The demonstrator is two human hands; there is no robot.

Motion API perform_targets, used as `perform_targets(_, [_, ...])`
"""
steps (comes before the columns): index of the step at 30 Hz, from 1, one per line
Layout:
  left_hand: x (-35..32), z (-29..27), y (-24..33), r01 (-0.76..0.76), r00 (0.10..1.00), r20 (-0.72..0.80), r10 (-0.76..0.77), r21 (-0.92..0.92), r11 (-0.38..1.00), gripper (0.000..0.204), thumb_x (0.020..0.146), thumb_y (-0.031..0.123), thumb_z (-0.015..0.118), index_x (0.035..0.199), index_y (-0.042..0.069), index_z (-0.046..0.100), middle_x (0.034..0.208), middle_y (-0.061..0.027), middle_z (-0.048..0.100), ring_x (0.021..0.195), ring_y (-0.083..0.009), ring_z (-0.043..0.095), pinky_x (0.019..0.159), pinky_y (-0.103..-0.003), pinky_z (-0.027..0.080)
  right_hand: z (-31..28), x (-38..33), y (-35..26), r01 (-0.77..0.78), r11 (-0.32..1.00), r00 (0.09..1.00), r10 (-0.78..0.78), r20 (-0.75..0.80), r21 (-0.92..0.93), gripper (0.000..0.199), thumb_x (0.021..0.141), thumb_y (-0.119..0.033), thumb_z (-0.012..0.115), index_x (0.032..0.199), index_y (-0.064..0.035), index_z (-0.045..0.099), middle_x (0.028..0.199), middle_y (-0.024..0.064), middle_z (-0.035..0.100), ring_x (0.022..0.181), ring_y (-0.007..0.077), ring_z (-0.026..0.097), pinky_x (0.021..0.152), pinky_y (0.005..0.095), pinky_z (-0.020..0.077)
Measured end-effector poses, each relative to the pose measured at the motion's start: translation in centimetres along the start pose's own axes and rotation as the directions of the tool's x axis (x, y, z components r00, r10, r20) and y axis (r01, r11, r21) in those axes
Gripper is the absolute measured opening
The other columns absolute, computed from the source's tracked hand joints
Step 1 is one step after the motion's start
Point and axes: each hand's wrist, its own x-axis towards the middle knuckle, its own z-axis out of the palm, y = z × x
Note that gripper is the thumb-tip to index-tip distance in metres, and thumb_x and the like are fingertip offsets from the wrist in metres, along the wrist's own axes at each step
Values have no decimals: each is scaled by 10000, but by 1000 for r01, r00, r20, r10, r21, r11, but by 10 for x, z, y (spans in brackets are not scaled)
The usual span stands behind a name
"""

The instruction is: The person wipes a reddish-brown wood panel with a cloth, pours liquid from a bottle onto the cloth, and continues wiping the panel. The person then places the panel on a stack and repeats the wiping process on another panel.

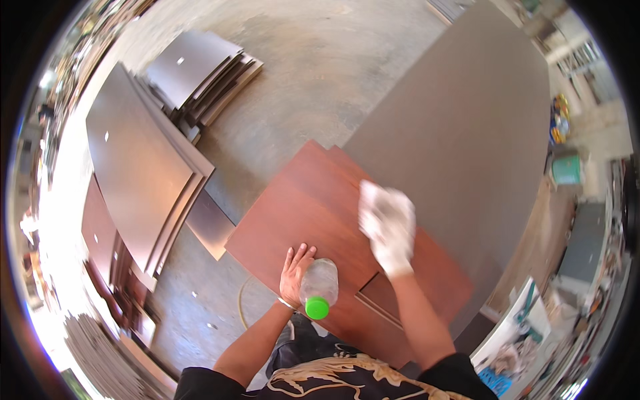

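A reddish-brown wooden panel (pixel 293 207) lies in front of me, on top of similar boards. My left hand (pixel 293 275) rests bare on its near left part, fingers stretched out flat and the thumb hidden. Right beside that hand is a clear plastic bottle (pixel 320 272) with a green cap, the cap toward me. Over the panel's right side is my right hand (pixel 388 227), covered in white, apparently a glove. Motion smears its fingers, and whether a cloth is in it I cannot make out. A rectangular recess or opening (pixel 383 293) shows near the right forearm.
A large grey-brown sheet (pixel 460 133) extends away to the right beneath the panel. Stacked boards (pixel 143 173) stand at left, with another stack (pixel 193 67) behind. Along the right are a green bucket (pixel 567 170) and a white tray (pixel 527 320) with rags and tools.
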Motion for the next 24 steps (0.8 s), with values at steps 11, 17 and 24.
perform_targets(11, [-2, -9, 6, 44, 999, 36, -39, -162, 986, 705, 733, 374, 816, 1276, 5, 558, 1530, -171, 523, 1511, -345, 396, 1256, -588, 240, 73, 43, -38, 44, 982, 993, -63, 100, 185, 52, 1018, -108, 546, 991, -68, 525, 855, 26, 585, 796, 170, 613, 696, 307, 488])
perform_targets(17, [14, -8, 7, 9, 997, 76, 1, -136, 991, 744, 704, 397, 834, 1289, 27, 561, 1511, -171, 539, 1491, -343, 425, 1260, -573, 246, 195, 121, -63, -160, 894, 780, -145, 609, 418, 136, 1005, -119, 532, 1114, -84, 605, 1115, 42, 657, 1074, 183, 612, 946, 373, 484])
perform_targets(24, [8, -9, 8, 40, 998, 57, -30, -191, 981, 780, 668, 429, 850, 1280, 18, 595, 1521, -151, 539, 1511, -321, 395, 1270, -555, 239, 198, 92, -70, 491, 863, 614, -442, 654, 122, 160, 1046, -228, 504, 986, -115, 599, 886, 36, 622, 822, 136, 625, 687, 284, 516])
